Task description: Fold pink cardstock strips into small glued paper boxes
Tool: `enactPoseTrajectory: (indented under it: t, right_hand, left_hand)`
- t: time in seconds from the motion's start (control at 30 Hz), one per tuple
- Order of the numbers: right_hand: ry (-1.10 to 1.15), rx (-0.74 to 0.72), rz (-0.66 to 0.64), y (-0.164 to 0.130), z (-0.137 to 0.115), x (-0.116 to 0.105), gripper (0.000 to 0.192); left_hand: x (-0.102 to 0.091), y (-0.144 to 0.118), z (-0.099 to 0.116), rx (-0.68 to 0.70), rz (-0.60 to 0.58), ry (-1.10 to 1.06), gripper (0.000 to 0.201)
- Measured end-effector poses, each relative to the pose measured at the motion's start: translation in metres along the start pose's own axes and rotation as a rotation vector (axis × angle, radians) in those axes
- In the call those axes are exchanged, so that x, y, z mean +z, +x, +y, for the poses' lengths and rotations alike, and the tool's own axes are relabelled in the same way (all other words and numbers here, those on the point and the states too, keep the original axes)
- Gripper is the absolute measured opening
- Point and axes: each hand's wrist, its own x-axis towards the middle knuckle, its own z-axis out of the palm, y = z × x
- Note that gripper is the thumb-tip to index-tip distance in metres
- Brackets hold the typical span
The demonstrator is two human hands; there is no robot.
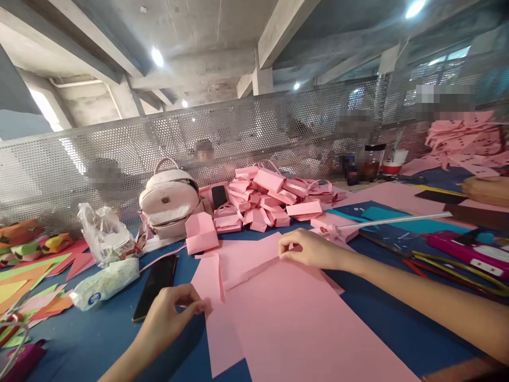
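Note:
My right hand (304,249) is closed in a pinch on one end of a narrow pink strip (252,273). The strip slants down to the left across large pink sheets (310,323). On the left, thumb and index fingertip of my left hand (175,313) come together at the edge of a smaller pink sheet (225,339). Just above those fingertips lies a pink piece with a folded edge (210,273). A flat pink folded pouch (201,233) stands beyond the sheets.
A heap of folded pink pieces (266,196) and a pale backpack (169,199) stand at the back. Left are a black phone (155,286) and a tissue pack (105,284). A white glue stick (397,220) and a magenta tool (469,252) lie right. Another person's hand (487,190) is far right.

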Motion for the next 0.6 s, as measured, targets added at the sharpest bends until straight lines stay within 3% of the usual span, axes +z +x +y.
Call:
enactPoseTrajectory:
  t: [0.17,0.27,0.37,0.4,0.5,0.6]
  right_hand:
    - [0.039,0.008,-0.017,-0.001,-0.006,0.005,0.013]
    - [0.064,-0.051,-0.031,0.005,-0.012,0.012,0.013]
    - [0.099,-0.062,-0.012,0.011,-0.013,0.015,0.013]
    - [0.107,-0.048,-0.006,0.012,-0.012,0.014,0.013]
    - [0.093,-0.003,0.017,0.012,-0.008,0.013,0.014]
    - [-0.014,-0.056,0.038,0.01,-0.012,0.016,0.016]
  left_hand:
    - [-0.008,0.006,0.009,0.079,0.036,-0.125,0.027]
    - [0.006,0.016,0.029,0.143,-0.069,-0.119,0.05]
    - [0.024,0.028,0.041,0.168,-0.174,-0.042,0.031]
    - [0.029,0.031,0.042,0.178,-0.195,-0.013,0.033]
    - [0.038,0.038,0.041,0.203,-0.199,0.033,0.048]
    - [0.043,0.04,0.041,0.223,-0.177,0.061,0.046]
